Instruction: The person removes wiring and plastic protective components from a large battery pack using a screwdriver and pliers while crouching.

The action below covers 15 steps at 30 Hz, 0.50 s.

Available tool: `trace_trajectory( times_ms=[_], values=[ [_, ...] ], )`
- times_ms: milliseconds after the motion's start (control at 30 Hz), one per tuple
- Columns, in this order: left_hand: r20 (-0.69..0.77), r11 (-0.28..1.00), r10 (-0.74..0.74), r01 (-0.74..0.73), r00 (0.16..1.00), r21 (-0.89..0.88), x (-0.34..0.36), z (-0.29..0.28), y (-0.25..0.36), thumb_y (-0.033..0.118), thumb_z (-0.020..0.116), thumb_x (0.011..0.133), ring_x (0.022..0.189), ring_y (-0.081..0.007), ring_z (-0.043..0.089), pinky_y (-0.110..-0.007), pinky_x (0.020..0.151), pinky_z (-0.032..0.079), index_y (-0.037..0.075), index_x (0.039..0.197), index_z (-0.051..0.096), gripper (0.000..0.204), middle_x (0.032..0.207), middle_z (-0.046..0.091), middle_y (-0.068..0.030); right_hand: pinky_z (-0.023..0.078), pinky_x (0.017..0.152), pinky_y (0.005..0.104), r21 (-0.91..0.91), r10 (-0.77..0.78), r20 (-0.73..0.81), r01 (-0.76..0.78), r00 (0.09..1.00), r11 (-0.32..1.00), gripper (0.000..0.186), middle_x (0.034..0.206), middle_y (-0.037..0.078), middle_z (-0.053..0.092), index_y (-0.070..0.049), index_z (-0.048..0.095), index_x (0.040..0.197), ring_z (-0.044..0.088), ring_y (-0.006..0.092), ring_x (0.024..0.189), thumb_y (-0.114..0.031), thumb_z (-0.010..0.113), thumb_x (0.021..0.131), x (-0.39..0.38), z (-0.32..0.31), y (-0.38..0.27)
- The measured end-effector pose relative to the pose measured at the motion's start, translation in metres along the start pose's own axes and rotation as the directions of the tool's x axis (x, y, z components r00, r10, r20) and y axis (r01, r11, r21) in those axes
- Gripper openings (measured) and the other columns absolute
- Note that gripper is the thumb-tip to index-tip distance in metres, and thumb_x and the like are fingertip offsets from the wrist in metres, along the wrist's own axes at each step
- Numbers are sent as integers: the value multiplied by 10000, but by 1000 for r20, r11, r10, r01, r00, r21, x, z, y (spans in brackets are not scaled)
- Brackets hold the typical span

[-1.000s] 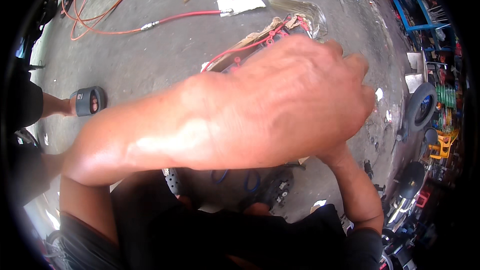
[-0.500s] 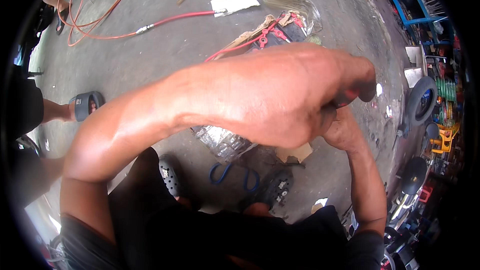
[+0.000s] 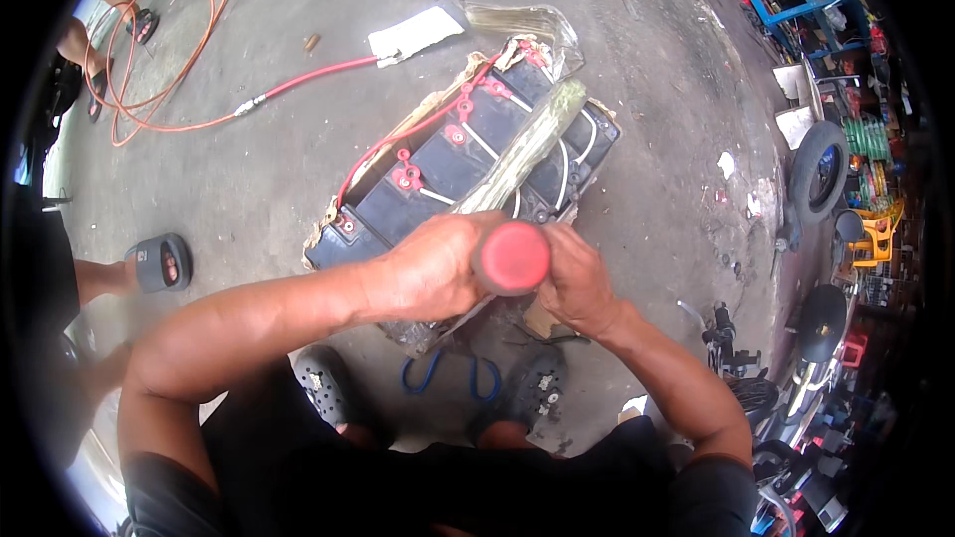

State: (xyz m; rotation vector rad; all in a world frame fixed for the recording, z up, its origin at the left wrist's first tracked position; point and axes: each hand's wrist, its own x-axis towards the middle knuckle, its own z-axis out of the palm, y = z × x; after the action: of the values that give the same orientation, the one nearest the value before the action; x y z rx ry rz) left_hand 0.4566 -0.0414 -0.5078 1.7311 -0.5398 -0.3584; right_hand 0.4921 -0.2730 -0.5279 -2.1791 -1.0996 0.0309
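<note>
My left hand is closed round a thick dark handle with a round red end, which faces up toward me. My right hand is closed against its other side; the rest of the tool is hidden beneath the hands. Below and beyond them lies a pack of black batteries with red terminal covers, white leads and a red cable, edged by torn cardboard. A long shiny bundle of clear plastic stretches diagonally above the pack from near my hands. Crumpled clear plastic shows under my left wrist.
A red air hose ends near a white packet, its orange part coiled at left. Other people's feet in sandals stand there. Along the right are a tyre, a blue rack and clutter. A blue strap lies between my shoes.
My left arm, raised across the battery pack before, has come down and back toward me. Both hands have shifted left, the handle's red end now shows fully, and the pack is uncovered.
</note>
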Motion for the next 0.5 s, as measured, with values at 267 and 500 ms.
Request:
trace_trajectory(
  times_ms=[267,500],
  values=[
    [18,781,344,-297,939,549,-6,8,-9,90,721,655,709,-312,638,-404,576,532,52,929,623,294,811,578,-84,482,878,486,-225,463,-285,-528,840,819,566,1130,198,598,17,534,1213,606,395,1037,-329,768,831,35,-17,42],
    [0,791,235,-191,972,581,11,7,3,113,713,732,794,-346,635,-444,668,532,38,878,572,216,848,586,-123,515,784,432,-227,636,-177,-660,751,716,450,937,160,671,-20,626,1070,660,318,869,-317,805,784,58,-22,41]
  ],
)
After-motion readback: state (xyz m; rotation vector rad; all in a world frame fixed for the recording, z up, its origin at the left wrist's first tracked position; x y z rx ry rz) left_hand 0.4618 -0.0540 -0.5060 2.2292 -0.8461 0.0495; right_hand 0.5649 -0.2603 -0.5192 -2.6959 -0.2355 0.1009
